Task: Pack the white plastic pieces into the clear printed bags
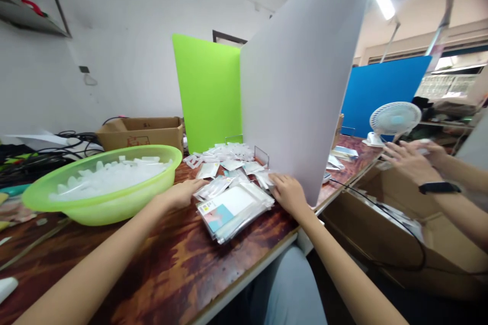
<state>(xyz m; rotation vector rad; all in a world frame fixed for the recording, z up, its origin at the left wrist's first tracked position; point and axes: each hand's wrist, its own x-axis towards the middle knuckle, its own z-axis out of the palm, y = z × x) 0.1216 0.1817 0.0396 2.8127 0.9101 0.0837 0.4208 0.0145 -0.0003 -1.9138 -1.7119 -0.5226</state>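
Observation:
A stack of flat clear plastic packets with printed cards point(229, 213) lies on the table in front of me. Looser packets point(236, 177) are scattered just behind it. My left hand point(185, 194) rests at the left side of these packets, fingers stretched towards them and touching their edge. On the other side my right hand point(287, 194) is low over the table, its fingers apart and touching a packet point(264, 179) at the right edge. Some fingertips are blurred or hidden. Behind the packets is a heap of small translucent white plastic pieces point(224, 152).
At left stands a green plastic basin point(102, 207) of translucent pieces, with a cardboard box point(152, 132) behind. A white divider point(293, 86) rises close to my right hand. Beyond it are another person's hands point(414, 160), a white fan point(394, 118) and a large open carton point(438, 259).

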